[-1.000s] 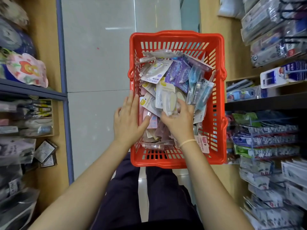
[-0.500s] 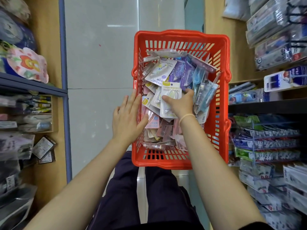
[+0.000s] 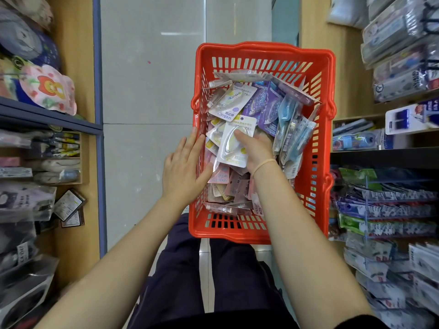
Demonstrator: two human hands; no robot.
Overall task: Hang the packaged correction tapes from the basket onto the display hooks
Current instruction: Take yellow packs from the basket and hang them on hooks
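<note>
Underfoot, pale floor tiles (image 3: 152,91) run between wooden shelving left and right of the red basket (image 3: 262,49). Display hooks (image 3: 384,205) hang right of it. Inside it, the right hand (image 3: 255,150) pinches a white correction tape pack (image 3: 235,141); the left hand (image 3: 183,167), fingers straight, touches its left rim.

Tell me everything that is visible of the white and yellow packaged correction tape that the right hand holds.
The white and yellow packaged correction tape is a flat white card with yellow spots and a clear plastic blister over an oval, pale dispenser. It bears printed text, partly "Campus". It lies tilted above the pile of other packets in the red plastic basket. The right hand grips its right edge, the thumb on the blister. The left hand is beside it, apparently not touching it.
</note>
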